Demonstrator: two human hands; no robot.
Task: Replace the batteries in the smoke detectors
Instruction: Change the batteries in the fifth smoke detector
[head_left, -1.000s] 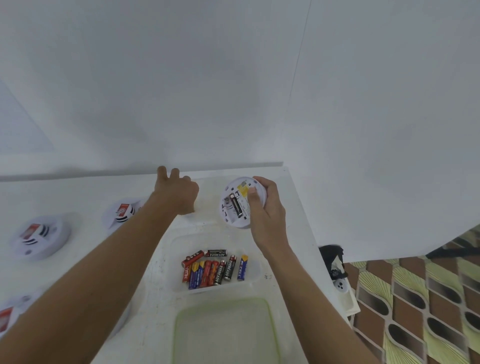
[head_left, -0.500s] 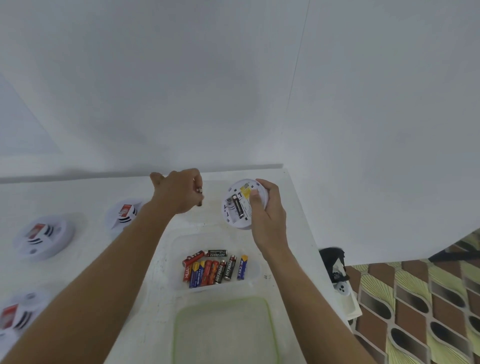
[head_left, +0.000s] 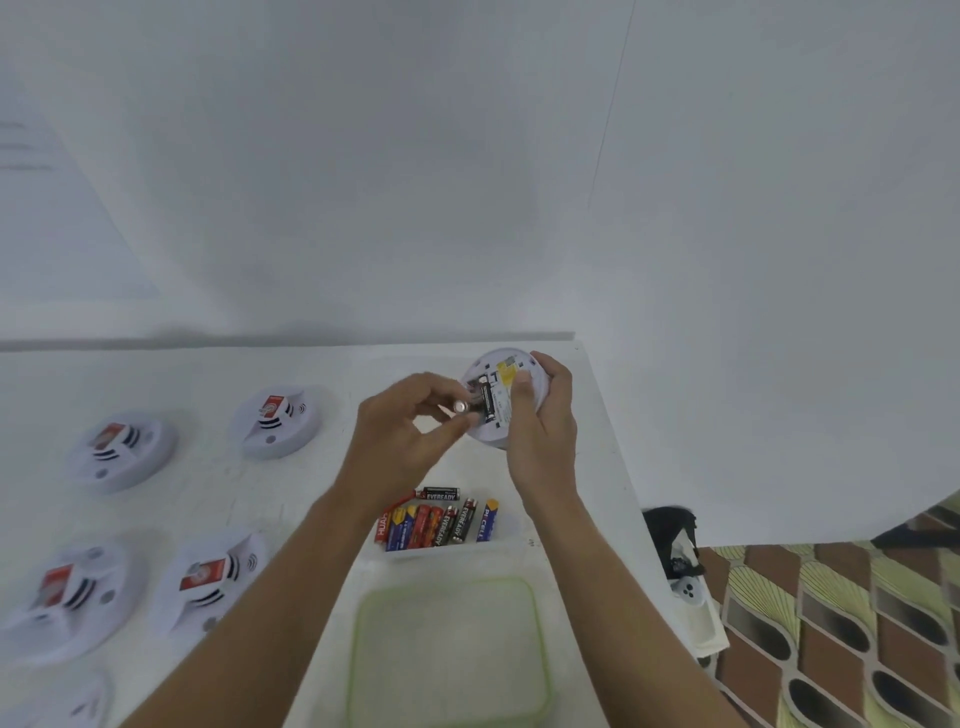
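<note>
Battery (head_left: 460, 406), silver end toward the camera, is pinched between the thumb and fingertips of the left hand (head_left: 402, 436). It sits at the left edge of the smoke detector (head_left: 493, 366), just beside the open battery bay. Blur hides whether it touches the casing.

The right hand (head_left: 543, 431) grips the detector from the right. Its fingers curl over the rim and its thumb presses on the back, which is tilted up toward the camera. A black battery (head_left: 487, 401) lies in the bay just left of that thumb, and a yellow label (head_left: 506, 371) shows above the thumb tip.

Both hands are raised above the white table (head_left: 322, 374), close together. Below them, between the two forearms, a clear tray (head_left: 514, 540) holds a row of loose batteries (head_left: 441, 522) in red, blue and black. Nearer the body, below the tray, lies a plastic lid (head_left: 447, 649) with a green rim.

Well to the left of the left hand, four other detectors rest face up on the table: (head_left: 278, 421), (head_left: 119, 449), (head_left: 213, 577) and (head_left: 65, 597). Each has a red sticker. Past the table edge, right of the right forearm, is a patterned floor (head_left: 831, 623).
</note>
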